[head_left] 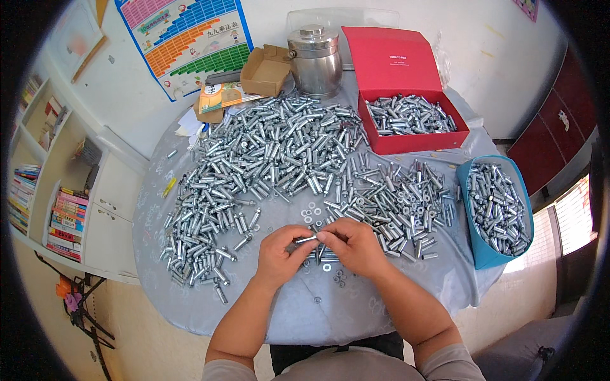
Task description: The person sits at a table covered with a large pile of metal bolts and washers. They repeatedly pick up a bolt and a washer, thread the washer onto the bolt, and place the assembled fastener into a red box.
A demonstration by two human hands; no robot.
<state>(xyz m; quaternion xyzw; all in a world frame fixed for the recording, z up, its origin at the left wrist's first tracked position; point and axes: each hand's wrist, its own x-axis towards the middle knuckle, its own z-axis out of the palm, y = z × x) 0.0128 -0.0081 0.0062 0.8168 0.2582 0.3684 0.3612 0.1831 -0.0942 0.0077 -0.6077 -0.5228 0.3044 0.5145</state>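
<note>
My left hand [283, 253] and my right hand [353, 246] meet over the near middle of the table. Between them is a silvery expansion bolt [306, 240], lying sideways. The left fingers are closed round its sleeve, while the right thumb and fingers pinch its right end. Right by my fingertips lie several loose washers [309, 213]. Another washer [326, 267] and a few nuts [339, 278] lie below my right hand. A wide heap of expansion bolts [273, 143] curves around the far and left sides, and a second heap of metal parts [406, 197] spreads to the right.
A red box [413, 143] filled with metal parts stands at the back right, its lid up. At the right edge is a blue bin [473, 222], also full. A metal canister [314, 63] and an open cardboard box [264, 71] stand at the back. A yellow pen-like item [169, 187] lies left.
</note>
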